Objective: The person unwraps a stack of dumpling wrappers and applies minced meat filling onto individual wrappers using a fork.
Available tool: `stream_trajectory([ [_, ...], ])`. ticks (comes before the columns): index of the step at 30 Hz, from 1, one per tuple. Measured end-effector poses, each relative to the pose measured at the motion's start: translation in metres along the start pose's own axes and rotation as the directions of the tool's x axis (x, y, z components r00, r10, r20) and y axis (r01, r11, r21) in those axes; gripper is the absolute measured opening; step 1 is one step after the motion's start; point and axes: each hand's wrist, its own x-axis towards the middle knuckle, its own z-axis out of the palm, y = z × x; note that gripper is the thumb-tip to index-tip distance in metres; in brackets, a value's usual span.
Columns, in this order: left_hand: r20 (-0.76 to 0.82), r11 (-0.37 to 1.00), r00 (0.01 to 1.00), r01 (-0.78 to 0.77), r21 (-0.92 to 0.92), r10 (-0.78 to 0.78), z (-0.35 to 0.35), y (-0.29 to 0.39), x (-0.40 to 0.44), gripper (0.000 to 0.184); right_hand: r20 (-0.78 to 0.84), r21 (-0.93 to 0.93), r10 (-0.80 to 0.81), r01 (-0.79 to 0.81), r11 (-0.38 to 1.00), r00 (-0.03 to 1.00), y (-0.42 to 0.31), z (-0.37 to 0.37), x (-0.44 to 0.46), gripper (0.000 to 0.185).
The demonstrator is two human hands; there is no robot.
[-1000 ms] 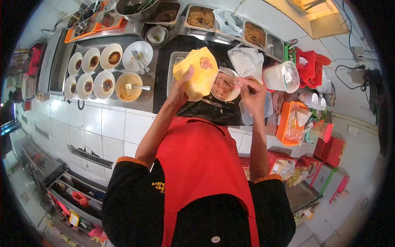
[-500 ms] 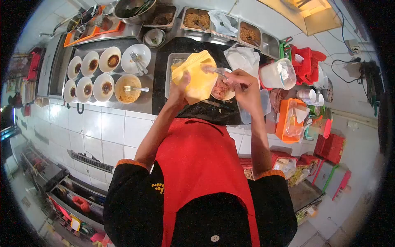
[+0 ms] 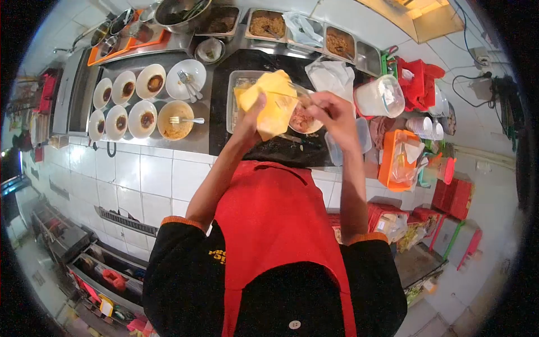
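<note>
My left hand (image 3: 251, 119) grips a fanned stack of yellow dough wrappers (image 3: 276, 106), its thumb lying across them. Just to the right, a white bowl holds pink minced meat (image 3: 302, 119). Over that bowl's right side, my right hand (image 3: 337, 115) is closed around a thin metal utensil whose working end is hard to make out. Partly hidden behind the wrappers is a shallow clear container (image 3: 232, 95) with more yellow pieces in it. A knife (image 3: 292, 138) lies on the black worktop below the bowl.
Several white bowls with dark sauce (image 3: 143, 119) stand at left, beside a bowl with a fork (image 3: 174, 128) and a plate with cutlery (image 3: 185, 78). Steel food pans (image 3: 266, 25) line the back. At right are a white tub (image 3: 379, 96) and an orange basket (image 3: 397, 160).
My right hand has drawn slightly back from the wrappers toward the meat bowl, with the utensil. The wrapper stack has tilted a little in my left hand.
</note>
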Motion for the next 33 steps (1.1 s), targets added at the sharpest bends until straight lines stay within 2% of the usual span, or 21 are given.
stream_trajectory([
  [1, 0.079, 0.999, 0.997, -0.007, 0.047, 0.003, 0.002, -0.007, -0.001, 0.051, 0.029, -0.044, -0.002, 0.003, 0.999, 1.0, 0.002, 0.01, 0.005, 0.016],
  [3, 0.104, 0.999, 0.995, -0.009, 0.049, 0.004, 0.007, -0.013, -0.003, 0.049, 0.056, -0.085, -0.003, 0.007, 0.996, 0.998, 0.006, 0.018, 0.007, 0.016],
  [4, 0.121, 0.998, 0.992, -0.023, 0.05, 0.017, 0.01, -0.012, -0.004, 0.046, 0.029, -0.273, -0.156, 0.158, 0.949, 0.987, 0.011, 0.02, 0.007, 0.018],
  [5, 0.04, 0.998, 0.999, -0.016, 0.055, 0.014, 0.012, -0.012, -0.008, 0.045, 0.035, -0.451, -0.308, 0.29, 0.844, 0.951, 0.017, 0.024, 0.009, 0.021],
  [6, 0.031, 0.998, 0.999, -0.015, 0.055, 0.013, 0.007, -0.018, -0.007, 0.045, 0.04, -0.447, -0.302, 0.287, 0.847, 0.952, 0.025, 0.029, 0.009, 0.021],
  [8, -0.087, 0.983, 0.99, -0.098, 0.158, 0.113, -0.018, -0.04, 0.002, 0.045, -0.033, -0.431, -0.476, 0.418, 0.8, 0.879, 0.04, 0.043, 0.009, 0.025],
  [9, -0.054, 0.965, 0.989, -0.118, 0.235, 0.134, -0.032, -0.048, 0.008, 0.05, -0.046, -0.484, -0.132, 0.093, 0.87, 0.99, 0.032, 0.049, -0.002, 0.024],
  [10, -0.056, 0.965, 0.99, -0.11, 0.237, 0.126, -0.038, -0.045, 0.012, 0.05, -0.051, -0.48, -0.126, 0.086, 0.873, 0.991, 0.025, 0.053, -0.008, 0.024],
  [12, 0.083, 0.978, 0.987, 0.15, -0.147, -0.139, -0.052, -0.041, 0.016, 0.061, 0.276, -0.223, -0.096, 0.161, 0.962, 0.956, 0.012, 0.058, -0.02, 0.026],
  [13, 0.183, 0.901, 0.953, 0.29, -0.323, -0.241, -0.058, -0.039, 0.013, 0.066, 0.386, -0.192, -0.017, 0.098, 0.977, 0.922, -0.004, 0.051, -0.024, 0.028],
  [14, 0.18, 0.897, 0.952, 0.294, -0.329, -0.246, -0.064, -0.037, 0.009, 0.066, 0.386, -0.194, -0.008, 0.089, 0.977, 0.923, 0.002, 0.042, -0.026, 0.028],
  [16, 0.091, 0.909, 0.989, 0.14, -0.394, -0.112, -0.075, -0.028, 0.002, 0.067, 0.209, 0.012, 0.011, -0.014, 1.0, 0.978, 0.024, 0.016, -0.024, 0.024],
  [18, 0.051, 0.877, 0.995, 0.101, -0.47, -0.088, -0.088, -0.014, -0.005, 0.063, 0.029, -0.229, -0.031, 0.037, 0.973, 0.999, 0.055, -0.02, -0.018, 0.021],
  [20, 0.025, 0.856, 0.997, 0.076, -0.512, -0.074, -0.107, -0.012, -0.001, 0.061, -0.028, -0.672, 0.118, -0.106, 0.733, 0.993, 0.12, -0.064, -0.014, 0.018],
  [21, 0.026, 0.853, 0.997, 0.077, -0.516, -0.074, -0.11, -0.009, -0.002, 0.061, -0.029, -0.676, 0.119, -0.107, 0.729, 0.992, 0.132, -0.064, -0.014, 0.018],
  [23, 0.061, 0.829, 0.996, 0.092, -0.551, -0.07, -0.112, -0.004, -0.004, 0.061, -0.141, -0.823, 0.044, -0.142, 0.549, 0.989, 0.146, -0.057, -0.014, 0.016],
  [24, 0.058, 0.827, 0.996, 0.092, -0.554, -0.071, -0.112, -0.005, -0.005, 0.061, -0.14, -0.825, 0.049, -0.144, 0.547, 0.989, 0.146, -0.054, -0.015, 0.016],
  [26, 0.144, 0.8, 0.989, 0.115, -0.589, -0.036, -0.111, -0.004, -0.006, 0.061, -0.096, -0.938, 0.087, -0.119, 0.327, 0.992, 0.143, -0.049, -0.013, 0.012],
  [30, 0.036, 0.857, 0.998, 0.063, -0.511, -0.052, -0.108, -0.008, -0.007, 0.058, -0.131, -0.958, 0.057, -0.141, 0.251, 0.99, 0.123, -0.045, -0.008, 0.009],
  [32, 0.077, 0.849, 0.996, 0.086, -0.521, -0.053, -0.107, -0.01, -0.006, 0.056, 0.001, -0.949, 0.042, -0.012, 0.316, 0.999, 0.125, -0.041, -0.007, 0.008],
  [33, 0.08, 0.849, 0.995, 0.087, -0.521, -0.053, -0.107, -0.011, -0.005, 0.056, 0.0, -0.949, 0.04, -0.013, 0.315, 0.999, 0.13, -0.043, -0.006, 0.008],
])
